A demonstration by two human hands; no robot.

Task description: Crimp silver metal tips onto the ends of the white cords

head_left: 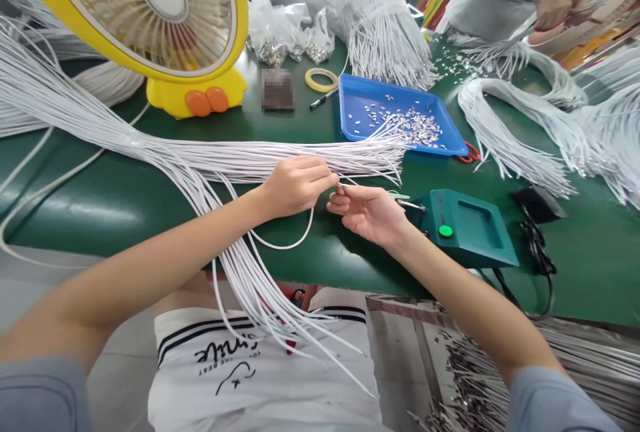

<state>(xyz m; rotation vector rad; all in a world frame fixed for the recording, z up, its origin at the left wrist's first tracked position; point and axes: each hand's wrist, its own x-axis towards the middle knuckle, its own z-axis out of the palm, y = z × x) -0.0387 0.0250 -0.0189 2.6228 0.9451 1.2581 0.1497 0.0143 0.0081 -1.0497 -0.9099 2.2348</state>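
Observation:
My left hand (300,184) is closed in a pinch on the end of a white cable (299,240), which loops down below it. Fingertips of my right hand (371,211) meet the left ones at that cable end, pinched on something too small to make out. Behind both hands a thick bundle of white cables (240,155) lies across the table, with part of it hanging over the front edge. Beyond the bundle's ends sits a blue tray (353,95) holding many small metal pieces (417,127). A green device (475,225) with a bright green button stands right of my right hand.
A yellow fan (195,95) stands at the back left. Near it are a tape roll (321,79), a black pen (324,99) and plastic bags of metal parts (273,45). More cable bundles (520,125) lie right. At the back right, another person's hands (555,5) work.

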